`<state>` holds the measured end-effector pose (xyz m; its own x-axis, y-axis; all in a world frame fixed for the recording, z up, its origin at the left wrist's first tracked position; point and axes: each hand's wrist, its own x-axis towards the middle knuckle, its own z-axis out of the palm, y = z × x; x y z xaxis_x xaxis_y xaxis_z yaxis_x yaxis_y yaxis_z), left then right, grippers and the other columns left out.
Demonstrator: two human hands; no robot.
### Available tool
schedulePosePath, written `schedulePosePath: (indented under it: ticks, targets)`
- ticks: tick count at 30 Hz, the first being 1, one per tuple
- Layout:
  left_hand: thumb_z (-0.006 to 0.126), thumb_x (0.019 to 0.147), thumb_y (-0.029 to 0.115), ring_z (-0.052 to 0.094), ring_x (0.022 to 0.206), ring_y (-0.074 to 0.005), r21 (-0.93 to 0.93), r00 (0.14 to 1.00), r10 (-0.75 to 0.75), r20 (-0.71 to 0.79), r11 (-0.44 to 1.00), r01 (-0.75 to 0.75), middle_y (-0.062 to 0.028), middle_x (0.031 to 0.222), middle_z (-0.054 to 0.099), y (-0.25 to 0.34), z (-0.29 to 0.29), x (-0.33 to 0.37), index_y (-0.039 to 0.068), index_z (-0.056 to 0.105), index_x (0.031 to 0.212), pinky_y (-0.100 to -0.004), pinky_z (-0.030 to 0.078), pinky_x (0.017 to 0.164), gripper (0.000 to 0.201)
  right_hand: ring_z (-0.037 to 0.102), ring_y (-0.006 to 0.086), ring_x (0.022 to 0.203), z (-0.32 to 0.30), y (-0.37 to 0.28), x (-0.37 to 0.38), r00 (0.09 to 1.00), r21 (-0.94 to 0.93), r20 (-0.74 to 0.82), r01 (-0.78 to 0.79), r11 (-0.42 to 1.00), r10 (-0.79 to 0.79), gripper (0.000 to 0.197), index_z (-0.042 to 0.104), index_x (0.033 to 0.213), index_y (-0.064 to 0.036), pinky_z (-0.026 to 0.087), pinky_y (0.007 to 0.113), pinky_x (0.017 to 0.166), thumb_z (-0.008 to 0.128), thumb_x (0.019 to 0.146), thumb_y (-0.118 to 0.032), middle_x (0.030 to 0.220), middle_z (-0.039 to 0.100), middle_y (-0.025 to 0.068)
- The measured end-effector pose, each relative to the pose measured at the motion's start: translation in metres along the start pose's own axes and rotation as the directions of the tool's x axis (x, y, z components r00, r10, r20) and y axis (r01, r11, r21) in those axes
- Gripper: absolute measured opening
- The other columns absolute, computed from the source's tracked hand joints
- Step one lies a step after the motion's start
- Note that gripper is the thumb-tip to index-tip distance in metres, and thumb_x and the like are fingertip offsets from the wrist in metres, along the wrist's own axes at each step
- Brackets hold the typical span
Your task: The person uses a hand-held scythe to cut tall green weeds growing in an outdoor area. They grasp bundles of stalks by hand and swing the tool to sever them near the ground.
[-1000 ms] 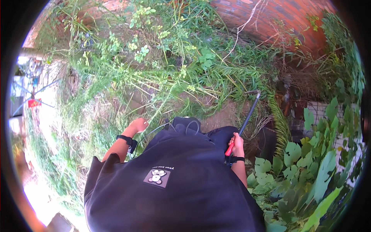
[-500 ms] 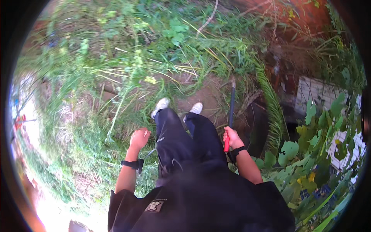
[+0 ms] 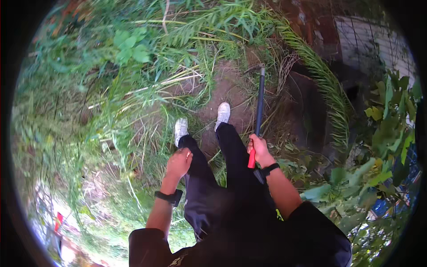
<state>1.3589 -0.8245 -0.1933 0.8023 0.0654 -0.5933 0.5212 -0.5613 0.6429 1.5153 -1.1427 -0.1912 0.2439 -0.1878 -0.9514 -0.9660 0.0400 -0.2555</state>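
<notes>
— What is seen nearest?
— Dark sleeves (image 3: pixel 148 248) and dark trousers (image 3: pixel 201 202) are seen, and each wrist is circled by a black band (image 3: pixel 270 169).
— How are the hands placed?
— By the right hand (image 3: pixel 259 149), a long-handled tool (image 3: pixel 259 104) is gripped at its red grip (image 3: pixel 252 159), with the fingers wrapped around. The left hand (image 3: pixel 179 162) is seen from the back, beside the left trouser leg, its fingers bent inward; whether it is fully closed, or anything is held in it, cannot be told.
— Where is the tool carried?
— It is held just right of the trousers, its dark shaft pointed away from the body. Its head is seen at the right edge of a patch of bare soil (image 3: pixel 229 86); whether the ground is touched cannot be told.
— And farther out?
— White shoes (image 3: pixel 223 113) are planted near the soil's lower edge. On the left, the soil is bordered by green weeds and pale stalks (image 3: pixel 167 82); on the right, a long green frond (image 3: pixel 331 91) is seen, and beyond it a pale ribbed panel (image 3: pixel 369 40) is partly covered by stems.
</notes>
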Motion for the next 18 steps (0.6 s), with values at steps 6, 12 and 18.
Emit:
schedulePosePath:
  ticks: [6, 12, 18]
  targets:
    - [0.057, 0.090, 0.020, 0.063, 0.086, -0.0412, 0.156, 0.969, 0.235, -0.077, 0.963, -0.222, -0.0201, 0.092, 0.064, 0.037, 0.023, 0.189, 0.004, 0.057, 0.094, -0.0507, 0.052, 0.076, 0.016, 0.042, 0.0113, 0.041, 0.000, -0.034, 0.032, 0.998, 0.103, -0.023, -0.057, 0.993, 0.060, 0.052, 0.046, 0.073, -0.0128, 0.036, 0.027, 0.039, 0.061, 0.089, -0.060, 0.055, 0.042, -0.0019]
    - [0.057, 0.084, 0.012, 0.059, 0.094, -0.0411, 0.541, 0.870, 0.484, -0.098, 0.759, -0.362, -0.0247, 0.101, 0.061, 0.084, 0.002, 0.427, -0.002, 0.053, 0.103, -0.0495, 0.051, 0.080, 0.024, 0.041, 0.0130, 0.038, -0.037, -0.051, 0.126, 0.996, 0.091, -0.092, -0.002, 0.996, 0.010, 0.059, 0.047, 0.068, -0.0116, 0.034, 0.029, 0.036, 0.056, 0.089, -0.066, 0.052, 0.043, -0.0001]
    - [0.056, 0.092, 0.027, 0.054, 0.118, -0.0413, 0.809, 0.968, 0.240, -0.072, 0.582, -0.084, -0.0246, 0.125, 0.058, 0.110, -0.041, 0.558, 0.005, 0.038, 0.143, -0.0504, 0.049, 0.094, 0.058, 0.037, 0.0111, 0.037, -0.072, -0.071, 0.213, 0.994, 0.289, -0.001, -0.106, 0.951, 0.112, 0.063, 0.046, 0.067, -0.0131, 0.032, 0.027, 0.037, 0.052, 0.087, -0.073, 0.050, 0.038, -0.0028]
